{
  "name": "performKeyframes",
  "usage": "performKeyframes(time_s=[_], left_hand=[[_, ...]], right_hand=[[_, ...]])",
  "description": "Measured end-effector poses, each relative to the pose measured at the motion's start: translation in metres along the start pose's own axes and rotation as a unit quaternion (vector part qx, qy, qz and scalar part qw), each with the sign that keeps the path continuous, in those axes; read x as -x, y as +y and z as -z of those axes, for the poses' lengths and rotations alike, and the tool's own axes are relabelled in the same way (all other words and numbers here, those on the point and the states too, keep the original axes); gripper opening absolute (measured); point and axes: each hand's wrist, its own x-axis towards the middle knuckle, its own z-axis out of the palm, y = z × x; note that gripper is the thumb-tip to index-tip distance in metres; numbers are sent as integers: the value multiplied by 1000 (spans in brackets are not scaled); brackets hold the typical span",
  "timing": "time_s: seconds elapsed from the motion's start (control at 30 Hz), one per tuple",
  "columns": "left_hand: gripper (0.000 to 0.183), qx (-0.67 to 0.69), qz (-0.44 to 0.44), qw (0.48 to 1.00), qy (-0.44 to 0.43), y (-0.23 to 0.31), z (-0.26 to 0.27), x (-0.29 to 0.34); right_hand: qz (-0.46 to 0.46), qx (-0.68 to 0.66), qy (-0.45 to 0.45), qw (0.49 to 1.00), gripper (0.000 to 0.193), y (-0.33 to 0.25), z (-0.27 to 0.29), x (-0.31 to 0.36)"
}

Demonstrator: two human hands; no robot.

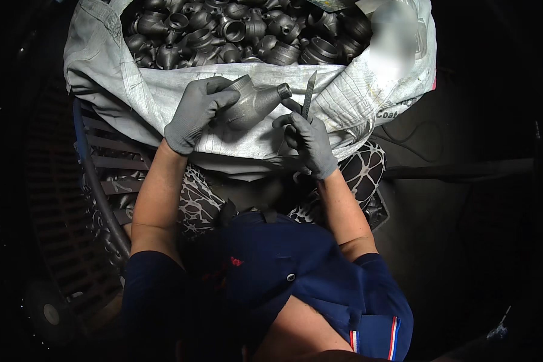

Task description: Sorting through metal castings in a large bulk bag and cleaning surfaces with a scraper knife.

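In my gloved left hand (196, 114) is a grey cast metal fitting (252, 108), gripped at its wide end with the thumb over the rim. Its body narrows toward a threaded neck (283, 91) that points right, at my other hand. My gloved right hand (311, 140) is closed round a narrow flat file (309, 96), its tip pointing up. This file stands just right of the threaded neck, apart from it. Both hands are in front of a big white woven sack (157, 90), which holds many similar dark fittings (232, 30).
A slatted metal crate (111, 163) with small metal pieces inside stands at the left. Below the sack are my knees in patterned trousers (365, 166). A dark bar (464, 169) runs across at the right, with a thin cable (413, 145) behind it.
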Motion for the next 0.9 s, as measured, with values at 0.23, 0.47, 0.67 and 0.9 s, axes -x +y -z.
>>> performKeyframes(time_s=[0.23, 0.47, 0.67, 0.9], left_hand=[[33, -37, 13, 999, -33, 1, -19, 42], [34, -44, -40, 998, -29, -13, -18, 61], [43, 71, -74, 978, 184, -46, 7, 70], [38, 317, 1, 943, 99, -88, -12, 77]], right_hand=[[19, 166, 58, 984, 21, 5, -14, 20], [-6, 175, 68, 982, 21, 5, -19, 33], [38, 99, 131, 986, 26, 9, -18, 46], [-12, 63, 131, 989, 27, 15, -20, 48]])
